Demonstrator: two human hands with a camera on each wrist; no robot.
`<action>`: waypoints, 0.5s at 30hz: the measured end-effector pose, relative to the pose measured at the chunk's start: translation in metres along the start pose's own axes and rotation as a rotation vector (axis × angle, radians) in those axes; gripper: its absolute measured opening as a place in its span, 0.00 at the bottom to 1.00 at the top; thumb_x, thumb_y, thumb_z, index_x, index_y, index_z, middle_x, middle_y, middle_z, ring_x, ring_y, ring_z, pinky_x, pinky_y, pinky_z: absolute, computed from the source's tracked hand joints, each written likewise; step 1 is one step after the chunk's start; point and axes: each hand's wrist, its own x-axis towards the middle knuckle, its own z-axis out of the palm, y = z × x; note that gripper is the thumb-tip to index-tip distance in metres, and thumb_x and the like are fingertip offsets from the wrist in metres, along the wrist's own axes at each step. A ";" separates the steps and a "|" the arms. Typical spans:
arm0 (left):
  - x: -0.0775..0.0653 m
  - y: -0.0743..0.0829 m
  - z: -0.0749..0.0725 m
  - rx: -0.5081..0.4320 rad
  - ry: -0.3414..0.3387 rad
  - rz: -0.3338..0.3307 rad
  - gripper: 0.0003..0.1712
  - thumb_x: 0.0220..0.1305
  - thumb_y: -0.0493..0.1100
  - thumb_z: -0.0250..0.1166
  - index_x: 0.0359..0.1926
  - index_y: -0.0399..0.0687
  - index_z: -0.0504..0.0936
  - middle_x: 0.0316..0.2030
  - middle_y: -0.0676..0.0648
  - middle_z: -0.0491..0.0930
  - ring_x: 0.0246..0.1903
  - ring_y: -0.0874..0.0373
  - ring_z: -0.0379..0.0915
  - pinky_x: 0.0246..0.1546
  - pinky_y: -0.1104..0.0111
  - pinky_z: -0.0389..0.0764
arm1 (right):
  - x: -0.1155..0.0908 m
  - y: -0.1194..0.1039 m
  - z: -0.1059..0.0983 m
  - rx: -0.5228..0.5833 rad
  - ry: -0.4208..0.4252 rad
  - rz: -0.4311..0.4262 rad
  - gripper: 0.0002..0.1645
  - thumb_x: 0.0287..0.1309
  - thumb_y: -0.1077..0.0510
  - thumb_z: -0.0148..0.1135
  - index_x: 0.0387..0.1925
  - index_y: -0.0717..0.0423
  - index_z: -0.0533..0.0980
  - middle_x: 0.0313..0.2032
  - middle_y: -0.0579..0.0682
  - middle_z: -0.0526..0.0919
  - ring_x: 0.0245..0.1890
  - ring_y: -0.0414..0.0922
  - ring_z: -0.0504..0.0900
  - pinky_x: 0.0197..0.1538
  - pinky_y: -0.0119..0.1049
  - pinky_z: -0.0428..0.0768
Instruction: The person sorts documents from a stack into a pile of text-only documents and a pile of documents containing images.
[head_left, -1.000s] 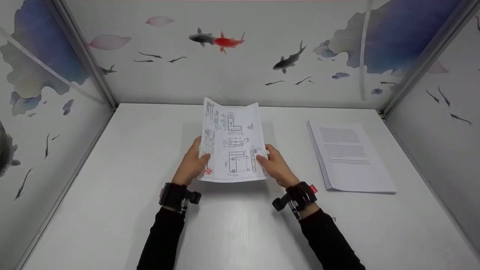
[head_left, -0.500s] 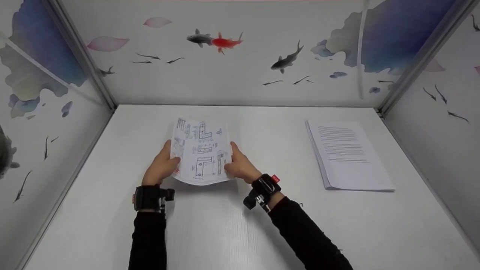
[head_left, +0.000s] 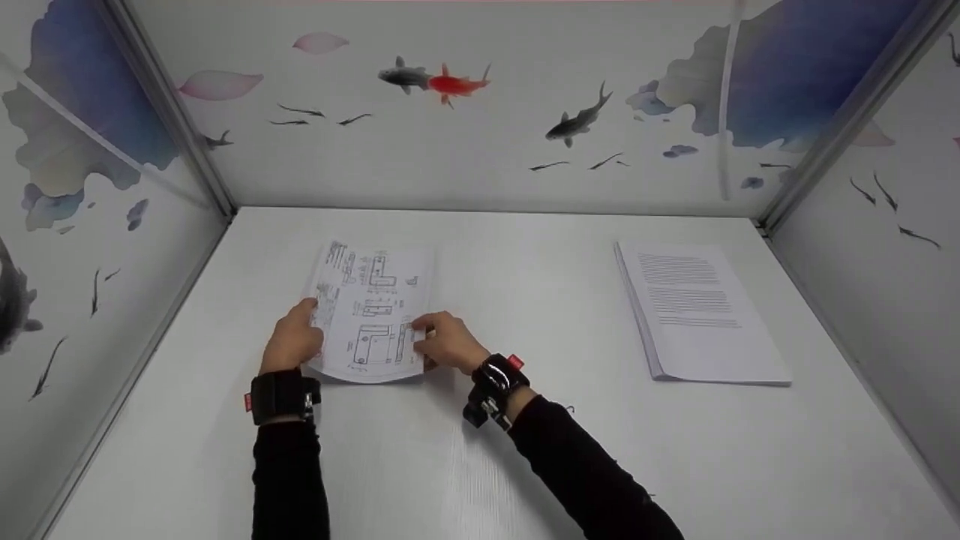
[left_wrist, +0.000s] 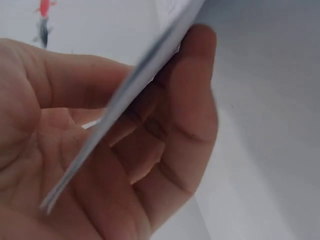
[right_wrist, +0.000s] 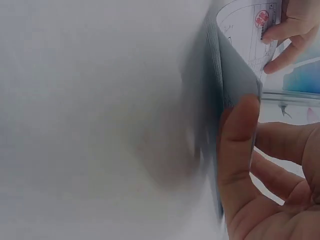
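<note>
Head view: left hand (head_left: 291, 341) and right hand (head_left: 451, 343) both got fingers pinching drawing sheets (head_left: 375, 304), opposite edges; text pile (head_left: 694, 311) sits on table (head_left: 405, 465), well right of sheets.

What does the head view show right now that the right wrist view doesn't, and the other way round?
Only the head view: the stack of text pages lying on the right of the table, and the red fish on the back wall.

Only the right wrist view: the red round mark on the drawing sheets, and their layered edges seen close up.

Both: the drawing sheets, with the left hand and right hand holding opposite sides.
</note>
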 end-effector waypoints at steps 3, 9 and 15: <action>0.002 -0.003 0.001 0.035 0.045 -0.012 0.37 0.63 0.28 0.45 0.75 0.31 0.54 0.63 0.28 0.71 0.54 0.41 0.70 0.57 0.51 0.73 | 0.002 -0.001 0.003 -0.021 -0.007 -0.005 0.31 0.60 0.68 0.61 0.66 0.64 0.71 0.57 0.59 0.80 0.38 0.45 0.85 0.34 0.33 0.84; 0.003 -0.006 0.001 0.056 0.132 -0.029 0.35 0.64 0.29 0.46 0.73 0.28 0.57 0.57 0.27 0.75 0.51 0.40 0.74 0.50 0.51 0.77 | 0.002 -0.005 0.007 -0.038 -0.060 0.007 0.26 0.62 0.64 0.62 0.62 0.64 0.73 0.44 0.52 0.83 0.32 0.42 0.82 0.30 0.31 0.80; 0.001 -0.008 0.001 0.082 0.137 -0.045 0.34 0.63 0.29 0.45 0.71 0.26 0.59 0.60 0.25 0.72 0.55 0.37 0.72 0.58 0.45 0.74 | 0.001 -0.003 0.007 -0.014 -0.057 0.003 0.24 0.64 0.62 0.62 0.60 0.66 0.74 0.48 0.54 0.82 0.33 0.44 0.81 0.32 0.31 0.78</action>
